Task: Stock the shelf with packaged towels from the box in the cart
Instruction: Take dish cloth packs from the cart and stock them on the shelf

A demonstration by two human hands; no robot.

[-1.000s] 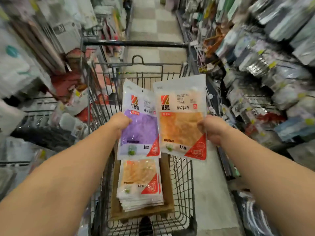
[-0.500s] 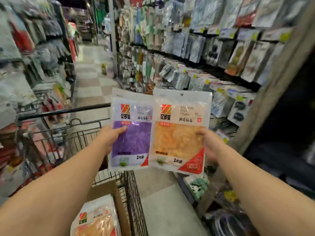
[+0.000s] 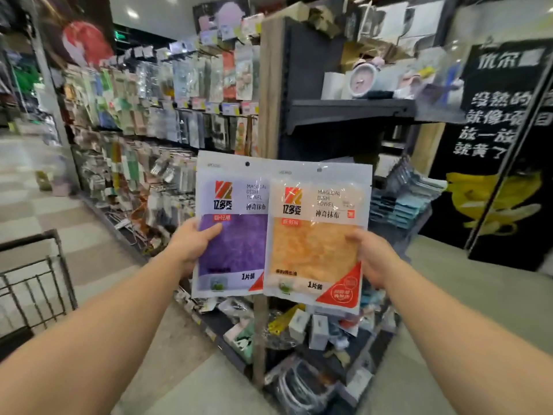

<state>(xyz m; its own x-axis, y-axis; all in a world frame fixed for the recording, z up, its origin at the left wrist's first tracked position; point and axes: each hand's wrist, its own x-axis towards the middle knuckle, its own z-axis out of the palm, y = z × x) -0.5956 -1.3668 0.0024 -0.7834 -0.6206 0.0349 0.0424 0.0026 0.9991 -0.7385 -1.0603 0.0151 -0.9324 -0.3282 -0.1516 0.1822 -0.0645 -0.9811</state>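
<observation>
Purple pack [image 3: 232,235]: pinched at its left edge by the left hand [image 3: 191,247], thumb across the front, and held upright, label outward, so the hang hole at the top is kept free, probably for a peg. Orange pack [image 3: 317,238]: gripped at its right edge by the right hand [image 3: 374,256], its left edge overlapping the purple pack. Both are raised before the shelf end [image 3: 350,112], not yet stocked; the cart [image 3: 39,274] is seen low left, its box out of view.
</observation>
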